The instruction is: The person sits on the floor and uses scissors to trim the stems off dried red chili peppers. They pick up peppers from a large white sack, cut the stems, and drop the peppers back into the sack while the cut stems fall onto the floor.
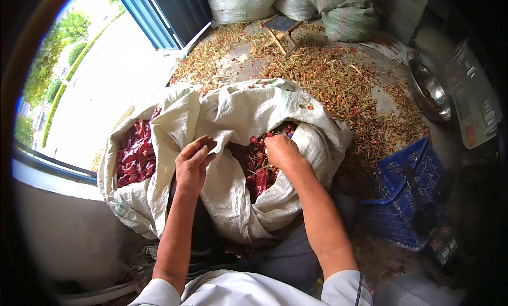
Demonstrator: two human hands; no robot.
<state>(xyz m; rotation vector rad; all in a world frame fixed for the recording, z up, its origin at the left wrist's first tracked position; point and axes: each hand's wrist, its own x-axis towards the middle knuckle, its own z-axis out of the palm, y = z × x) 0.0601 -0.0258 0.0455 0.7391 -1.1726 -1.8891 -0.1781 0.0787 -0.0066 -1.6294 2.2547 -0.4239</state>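
Two white woven sacks with rolled-down rims stand before me. Dark red dried chili pieces (137, 155) fill the left sack (174, 119). In the right sack (317, 147) lie dried red chilies with stems (260, 175). My left hand (192, 165) is raised over the fold between the sacks, thumb and fingers drawn together; whether anything is pinched there is unclear. Over the right sack's mouth is my right hand (283, 153), its fingers curled. A small blue bit shows beside its knuckles, and the fingertips are mostly hidden, so its grip cannot be made out.
Chili stems and scraps (337, 83) cover the floor beyond the sacks. A folding stool (282, 24) stands there, near stuffed sacks (349, 20). At right are a metal bowl (430, 89), a clear plastic bin (474, 99) and a blue plastic crate (401, 210). A doorway opens at left.
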